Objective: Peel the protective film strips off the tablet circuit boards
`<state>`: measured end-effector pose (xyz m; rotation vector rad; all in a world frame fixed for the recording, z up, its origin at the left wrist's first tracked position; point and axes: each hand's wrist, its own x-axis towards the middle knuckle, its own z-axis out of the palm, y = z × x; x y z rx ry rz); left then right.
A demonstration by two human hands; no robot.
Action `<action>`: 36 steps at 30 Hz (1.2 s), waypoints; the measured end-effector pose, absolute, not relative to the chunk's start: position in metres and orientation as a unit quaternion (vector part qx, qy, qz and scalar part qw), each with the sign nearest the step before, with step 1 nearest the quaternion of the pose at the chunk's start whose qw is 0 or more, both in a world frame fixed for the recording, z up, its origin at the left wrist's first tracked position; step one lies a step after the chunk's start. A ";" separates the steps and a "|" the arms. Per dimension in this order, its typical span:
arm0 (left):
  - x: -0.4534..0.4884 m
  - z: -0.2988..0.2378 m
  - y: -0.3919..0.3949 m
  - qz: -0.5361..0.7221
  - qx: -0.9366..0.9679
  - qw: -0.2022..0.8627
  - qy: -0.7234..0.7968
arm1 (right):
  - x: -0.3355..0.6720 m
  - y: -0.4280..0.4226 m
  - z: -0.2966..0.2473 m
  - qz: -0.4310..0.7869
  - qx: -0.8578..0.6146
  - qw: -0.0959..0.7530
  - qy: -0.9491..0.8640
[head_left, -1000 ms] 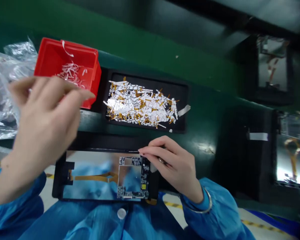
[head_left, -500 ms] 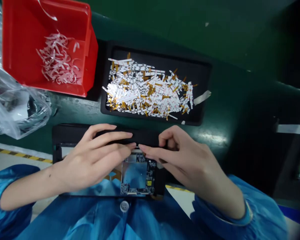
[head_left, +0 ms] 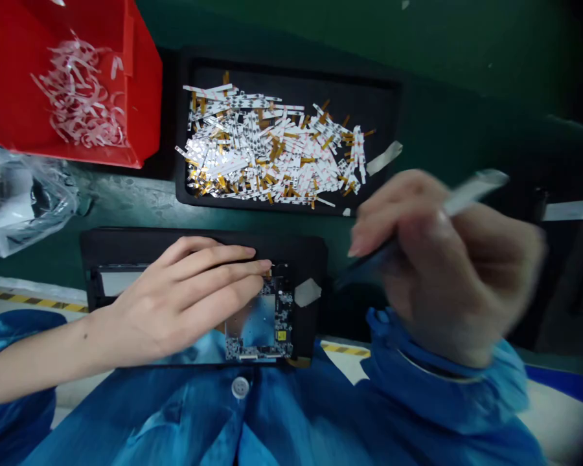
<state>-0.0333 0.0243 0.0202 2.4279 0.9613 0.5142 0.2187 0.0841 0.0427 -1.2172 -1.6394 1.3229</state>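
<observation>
- Head view: thin tool [head_left: 472,190] might scratch board [head_left: 260,320] if its tip dips; uneven pressing could nudge board.
- Board: in black holder [head_left: 296,249], nearest the body, below strip tray [head_left: 272,77].
- Left hand [head_left: 184,298]: flat, fingers nearly together, touching board's top edge.
- Right hand [head_left: 459,278]: blurred, pinched around tool, well off board.

From here, the right hand [head_left: 451,278] and its stick [head_left: 475,189], at right, look blurry. The left hand [head_left: 184,301] hides some screen [head_left: 206,348]. The upper-left red box [head_left: 144,97] is cut off.
</observation>
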 end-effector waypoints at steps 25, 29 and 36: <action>-0.030 0.019 0.020 0.134 0.929 0.137 0.317 | 0.201 0.079 0.019 0.693 -0.414 0.326 -0.493; -0.028 0.021 0.019 0.136 0.928 0.145 0.316 | 0.199 0.080 0.019 0.703 -0.419 0.323 -0.476; -0.031 0.024 0.016 0.124 0.932 0.139 0.312 | 0.196 0.077 0.020 0.684 -0.460 0.323 -0.464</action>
